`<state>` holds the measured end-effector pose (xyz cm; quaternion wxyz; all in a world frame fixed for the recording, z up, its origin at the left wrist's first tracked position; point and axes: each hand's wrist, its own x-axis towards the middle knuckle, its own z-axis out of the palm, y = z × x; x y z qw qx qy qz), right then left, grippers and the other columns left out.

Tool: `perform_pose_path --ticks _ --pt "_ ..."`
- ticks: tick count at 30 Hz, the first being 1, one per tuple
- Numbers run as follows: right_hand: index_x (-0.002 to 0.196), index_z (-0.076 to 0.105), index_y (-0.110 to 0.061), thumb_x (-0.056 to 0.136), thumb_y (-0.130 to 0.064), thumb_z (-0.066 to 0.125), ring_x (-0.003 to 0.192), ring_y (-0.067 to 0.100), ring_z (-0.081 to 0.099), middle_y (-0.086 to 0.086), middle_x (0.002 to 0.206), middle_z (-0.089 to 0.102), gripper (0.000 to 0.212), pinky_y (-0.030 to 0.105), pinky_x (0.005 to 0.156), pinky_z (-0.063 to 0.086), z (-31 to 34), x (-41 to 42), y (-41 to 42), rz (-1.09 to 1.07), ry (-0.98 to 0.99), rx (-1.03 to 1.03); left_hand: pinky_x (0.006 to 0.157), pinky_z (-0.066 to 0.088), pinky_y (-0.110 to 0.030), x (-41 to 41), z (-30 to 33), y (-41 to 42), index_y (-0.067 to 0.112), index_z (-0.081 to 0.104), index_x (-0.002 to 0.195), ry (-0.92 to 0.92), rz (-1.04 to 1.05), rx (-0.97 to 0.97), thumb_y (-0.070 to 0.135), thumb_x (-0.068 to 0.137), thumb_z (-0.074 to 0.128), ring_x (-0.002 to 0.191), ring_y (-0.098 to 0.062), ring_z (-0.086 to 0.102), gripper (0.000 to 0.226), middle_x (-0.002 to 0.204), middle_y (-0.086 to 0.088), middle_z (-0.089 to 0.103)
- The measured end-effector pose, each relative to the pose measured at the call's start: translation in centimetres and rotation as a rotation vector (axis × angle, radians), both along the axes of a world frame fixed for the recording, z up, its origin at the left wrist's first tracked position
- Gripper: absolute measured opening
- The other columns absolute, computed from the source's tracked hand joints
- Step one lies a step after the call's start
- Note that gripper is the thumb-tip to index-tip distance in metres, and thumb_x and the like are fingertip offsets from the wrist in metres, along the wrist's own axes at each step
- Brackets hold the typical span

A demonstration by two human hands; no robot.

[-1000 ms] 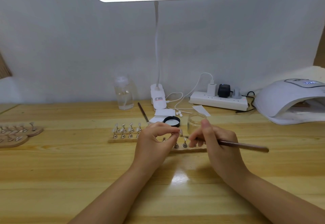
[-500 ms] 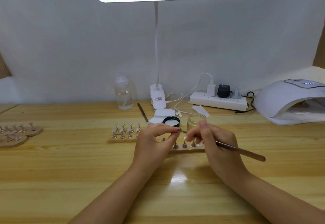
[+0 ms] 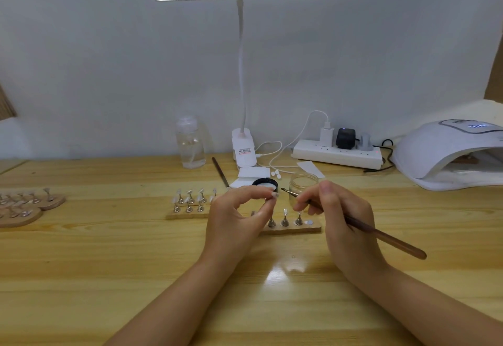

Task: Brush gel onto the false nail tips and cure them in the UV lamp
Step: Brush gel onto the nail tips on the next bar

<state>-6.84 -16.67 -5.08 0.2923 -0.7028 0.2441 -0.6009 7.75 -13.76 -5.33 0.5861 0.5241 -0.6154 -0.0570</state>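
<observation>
My left hand [image 3: 236, 213] pinches a small nail tip on its metal stand [image 3: 274, 195] between thumb and fingers, lifted above the near wooden strip [image 3: 294, 228]. My right hand [image 3: 343, 218] grips a brown gel brush [image 3: 381, 235] like a pen; its dark tip [image 3: 284, 190] points left, a short gap from the held nail tip. An open glass gel jar [image 3: 303, 182] stands just behind the brush tip, its black lid [image 3: 265, 183] to the left. The white UV lamp [image 3: 449, 152] sits at the far right, with a wooden strip inside its mouth.
A second wooden strip [image 3: 187, 211] with several nail tips on stands lies to the left. Round wooden holders [image 3: 30, 204] are at the far left edge. A spare brush [image 3: 221, 173], clear bottle [image 3: 190, 144], desk lamp base [image 3: 245, 150] and power strip [image 3: 337, 152] line the back.
My right hand drew the brush back from the held nail tip and raised its tip toward the jar. My left hand lifted the nail tip slightly.
</observation>
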Motion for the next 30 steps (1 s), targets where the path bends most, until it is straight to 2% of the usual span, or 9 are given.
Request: perform_pose_path --ticks 3,6,10,13,17,20,22,25,30 --pt "0.075 0.062 -0.023 0.088 -0.037 0.033 0.067 0.001 0.057 -0.005 0.077 0.065 0.034 0.008 0.058 0.043 0.07 0.08 0.17 0.002 0.038 -0.017 0.074 0.034 0.001 0.04 -0.02 -0.06 0.031 0.068 0.076 -0.042 0.006 -0.031 0.004 0.073 0.072 0.083 0.01 0.059 0.027 0.078 0.021 0.065" --pt "0.078 0.062 -0.024 0.088 -0.038 0.034 0.07 0.001 0.058 -0.009 0.083 0.065 0.033 0.007 0.06 0.042 0.14 0.18 0.13 0.006 0.085 -0.013 0.075 0.036 -0.001 0.07 -0.04 -0.14 0.04 0.065 0.075 -0.03 0.017 -0.02 0.006 0.074 0.072 0.081 0.009 0.06 0.035 0.073 0.028 0.064" --pt "0.073 0.064 -0.022 0.087 -0.042 0.033 0.064 0.003 0.059 -0.006 0.075 0.066 0.039 0.012 0.059 0.044 -0.01 0.16 0.11 0.03 0.082 0.02 0.083 0.043 -0.022 0.02 0.02 0.0 0.042 0.065 0.078 -0.033 0.022 0.004 0.008 0.075 0.071 0.083 0.005 0.061 0.035 0.072 0.032 0.063" --pt "0.07 0.064 -0.022 0.087 -0.041 0.034 0.06 0.007 0.058 -0.001 0.07 0.067 0.04 0.017 0.057 0.046 0.0 0.14 0.14 0.037 0.025 0.024 0.081 0.042 -0.027 -0.03 0.06 0.0 0.042 0.064 0.078 -0.036 0.016 -0.003 0.007 0.074 0.071 0.082 0.008 0.06 0.036 0.073 0.03 0.063" --pt "0.076 0.065 -0.021 0.087 -0.042 0.034 0.066 0.002 0.059 -0.012 0.077 0.066 0.039 0.009 0.058 0.043 0.01 0.2 0.06 0.015 0.075 0.023 0.079 0.042 -0.021 -0.01 -0.1 -0.19 0.04 0.065 0.079 -0.037 0.015 -0.01 0.005 0.074 0.072 0.081 0.008 0.06 0.037 0.073 0.028 0.063" --pt "0.066 0.064 -0.021 0.086 -0.045 0.035 0.056 0.007 0.058 -0.002 0.068 0.067 0.043 0.018 0.055 0.046 -0.04 0.25 0.15 0.034 0.036 0.055 0.073 0.037 -0.008 0.06 -0.23 -0.29 0.037 0.067 0.08 -0.047 0.012 -0.016 0.003 0.073 0.072 0.08 0.008 0.06 0.034 0.074 0.028 0.063" --pt "0.067 0.063 -0.021 0.087 -0.043 0.035 0.058 0.007 0.059 -0.003 0.069 0.067 0.041 0.016 0.055 0.045 0.02 0.24 0.11 0.012 0.031 0.026 0.071 0.035 -0.004 0.14 -0.32 -0.39 0.03 0.07 0.08 -0.057 0.014 -0.026 0.001 0.073 0.072 0.078 0.008 0.059 0.03 0.075 0.026 0.063" --pt "0.074 0.062 -0.023 0.087 -0.042 0.034 0.067 0.001 0.059 -0.012 0.077 0.065 0.037 0.008 0.058 0.042 0.09 0.23 0.04 -0.015 0.09 0.005 0.07 0.035 -0.004 0.11 -0.36 -0.41 0.025 0.072 0.078 -0.044 0.02 -0.008 0.002 0.072 0.072 0.077 0.006 0.058 0.024 0.073 0.022 0.064" --pt "0.063 0.062 -0.022 0.085 -0.044 0.035 0.054 0.003 0.058 0.001 0.064 0.066 0.041 0.01 0.055 0.043 -0.01 0.25 0.13 0.027 0.018 0.05 0.073 0.038 -0.012 0.11 -0.35 -0.36 0.03 0.071 0.076 -0.019 0.032 0.014 0.003 0.072 0.073 0.078 0.004 0.058 0.027 0.073 0.02 0.065"
